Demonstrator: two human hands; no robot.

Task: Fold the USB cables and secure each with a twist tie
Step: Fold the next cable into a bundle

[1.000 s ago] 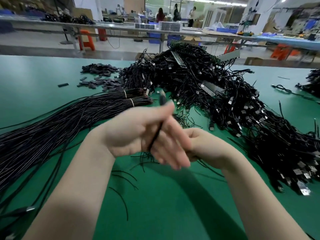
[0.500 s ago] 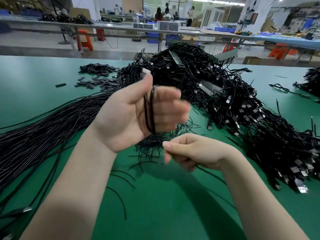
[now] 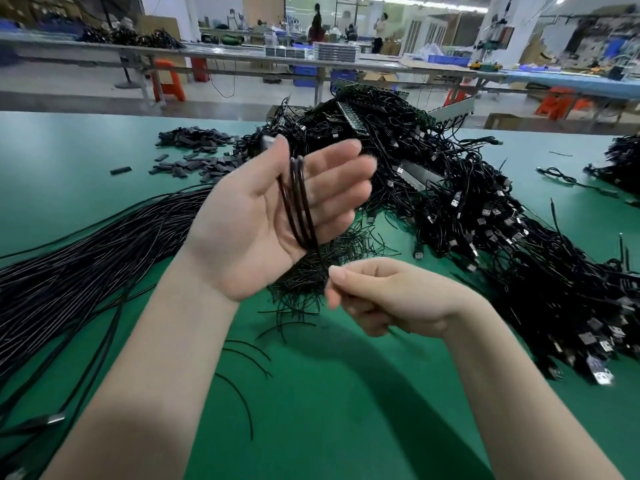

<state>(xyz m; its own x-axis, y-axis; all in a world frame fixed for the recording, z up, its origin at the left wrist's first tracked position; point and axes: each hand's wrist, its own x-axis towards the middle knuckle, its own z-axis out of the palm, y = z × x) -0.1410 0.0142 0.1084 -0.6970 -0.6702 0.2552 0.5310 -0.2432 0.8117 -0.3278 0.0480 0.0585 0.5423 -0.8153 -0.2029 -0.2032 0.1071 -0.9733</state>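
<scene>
Black cable (image 3: pixel 298 202) now lies in several folds across the opened left hand (image 3: pixel 263 216).
Right hand (image 3: pixel 384 292), lower centre, pinches its tail; since a second ago folding has progressed, tying remains.

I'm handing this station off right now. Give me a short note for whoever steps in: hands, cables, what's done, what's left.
Left hand: raised, palm open, fingers spread, several loops of one folded cable lying across the palm.
Right hand: below it, pinching that cable's tail.
Twist ties: loose heap on the green table, directly behind the hands.
Straight cables: fanned out at left. Tangled pile: ahead and right.
Done: this cable is partly folded.
Left: finish the fold, tie it, then do the others.
</scene>
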